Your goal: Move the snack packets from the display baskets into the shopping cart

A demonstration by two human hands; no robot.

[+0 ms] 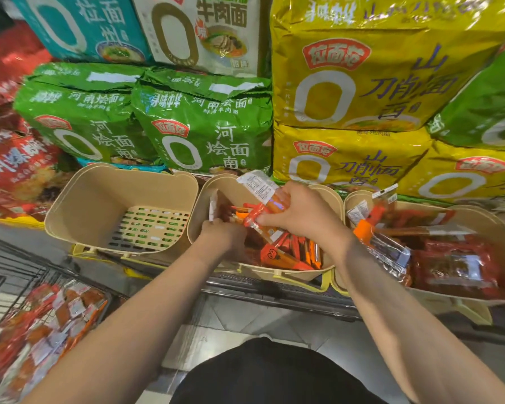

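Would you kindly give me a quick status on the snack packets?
Right hand grips orange packets over middle basket. Left hand down among packets there. Left basket emptied. Cart part-filled. No obstruction.

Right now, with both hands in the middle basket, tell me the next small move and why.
Probably lift the right hand clear of the middle basket and swing left and down to the shopping cart: it already grips an orange snack packet, while the left hand is down among the packets.

Right hand [298, 212] grips orange packets [263, 205] over the middle basket [289, 274].
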